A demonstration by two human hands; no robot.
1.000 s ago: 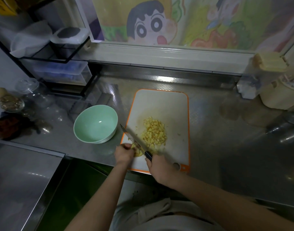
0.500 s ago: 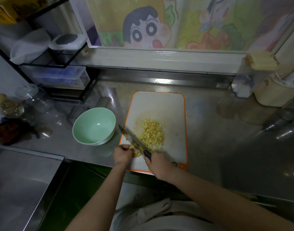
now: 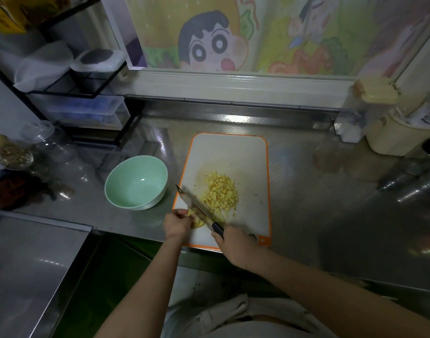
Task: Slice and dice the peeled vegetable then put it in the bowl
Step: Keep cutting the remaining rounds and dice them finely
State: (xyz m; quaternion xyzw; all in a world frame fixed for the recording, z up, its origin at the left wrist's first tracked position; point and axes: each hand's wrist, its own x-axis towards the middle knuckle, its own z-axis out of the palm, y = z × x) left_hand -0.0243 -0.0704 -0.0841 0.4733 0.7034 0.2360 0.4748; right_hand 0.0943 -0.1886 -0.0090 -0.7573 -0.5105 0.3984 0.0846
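A white cutting board (image 3: 233,154) with an orange rim lies on the steel counter. A heap of small yellow vegetable dice (image 3: 221,193) sits at its middle. At the board's near left corner my left hand (image 3: 176,224) grips the remaining yellow vegetable piece (image 3: 196,222). My right hand (image 3: 234,245) holds the black handle of a knife (image 3: 196,206), whose blade slants up-left across that piece. An empty pale green bowl (image 3: 136,182) stands just left of the board.
A black wire rack (image 3: 87,93) with plastic drawers stands at the back left, glass jars (image 3: 45,140) beside it. Cream containers (image 3: 391,132) and metal items crowd the right. A steel lid or sink cover (image 3: 31,264) lies at the near left.
The knife and both hands stay at the board's near left corner with small cutting motions. The camera view has shifted slightly.
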